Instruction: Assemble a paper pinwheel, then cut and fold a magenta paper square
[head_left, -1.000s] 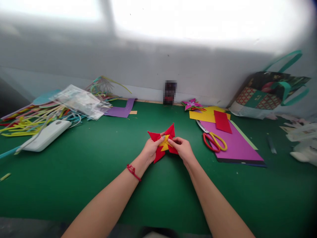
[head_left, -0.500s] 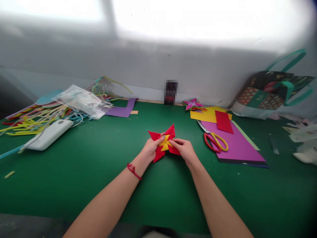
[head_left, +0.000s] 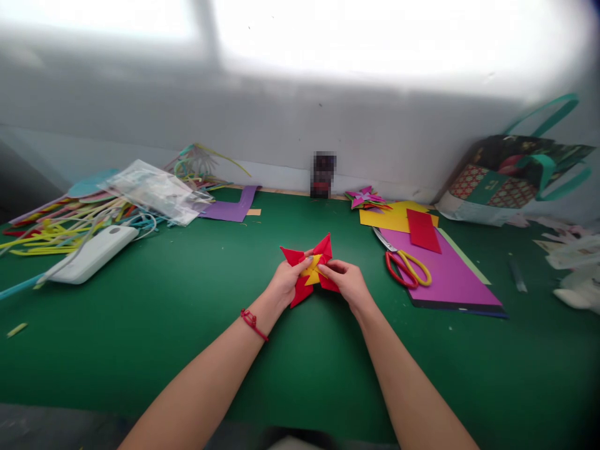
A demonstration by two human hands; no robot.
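A folded paper star (head_left: 301, 295) with red points and a yellow middle is held up between my two hands over the green table. My left hand (head_left: 283, 282) grips its left side, the thumb lying on the yellow centre and the fingers hidden beneath. On the right side, my right hand (head_left: 347, 281) pinches the star, with thumb and fingertips at the edge of the yellow part and a red point. A red cord bracelet circles my left wrist.
Scissors (head_left: 407, 272) with red and yellow handles lie on purple paper (head_left: 457, 269) at right, near a red strip (head_left: 423, 230). Behind are stacked paper stars (head_left: 365, 197). Pipe cleaners and a white device (head_left: 96, 253) sit at left; a bag (head_left: 492, 181) stands back right.
Almost nothing differs. My right fingers have shifted very slightly left on the star, while my left hand keeps the same hold.
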